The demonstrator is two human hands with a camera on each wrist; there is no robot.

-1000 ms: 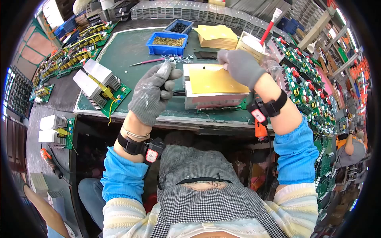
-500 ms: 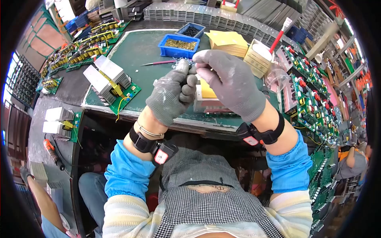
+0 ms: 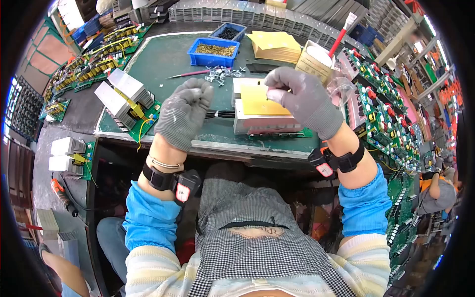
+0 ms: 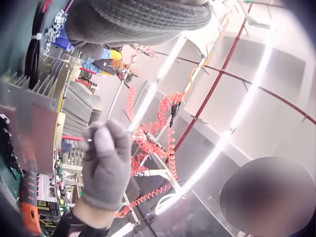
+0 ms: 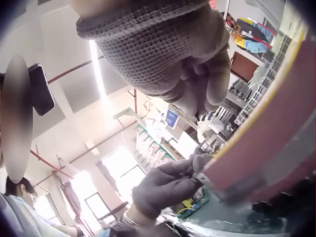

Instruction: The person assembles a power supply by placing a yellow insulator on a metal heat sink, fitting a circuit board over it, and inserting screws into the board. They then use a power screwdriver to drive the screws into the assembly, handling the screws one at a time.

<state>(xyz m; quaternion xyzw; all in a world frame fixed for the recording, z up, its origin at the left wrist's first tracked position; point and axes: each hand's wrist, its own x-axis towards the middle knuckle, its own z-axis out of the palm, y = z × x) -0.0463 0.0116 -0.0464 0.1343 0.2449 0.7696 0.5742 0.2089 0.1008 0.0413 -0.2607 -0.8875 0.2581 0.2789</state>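
My gloved right hand (image 3: 304,101) is over the yellow sheet (image 3: 260,101), its thumb and index finger pinching a small screw (image 4: 90,140). The sheet lies on top of a finned metal heat sink block (image 3: 262,123), above a green circuit board (image 3: 307,132). A small black screw (image 3: 258,83) stands at a hole near the sheet's far edge. To the left of the block, my gloved left hand (image 3: 183,111) hovers over the table edge with fingers bent inward. I cannot tell what its palm holds.
A blue bin of brass-coloured screws (image 3: 213,60) and a bin of black parts (image 3: 228,33) stand behind. Loose silver pieces (image 3: 227,74) lie by a purple screwdriver (image 3: 190,74). Another heat sink assembly (image 3: 123,101) is at left; a yellow sheet stack (image 3: 274,47) and board rows (image 3: 381,104) are right.
My right hand went from the sheet to my left hand, touched its fingertips, and came back over the sheet with a small screw. My left hand has drawn slightly left.
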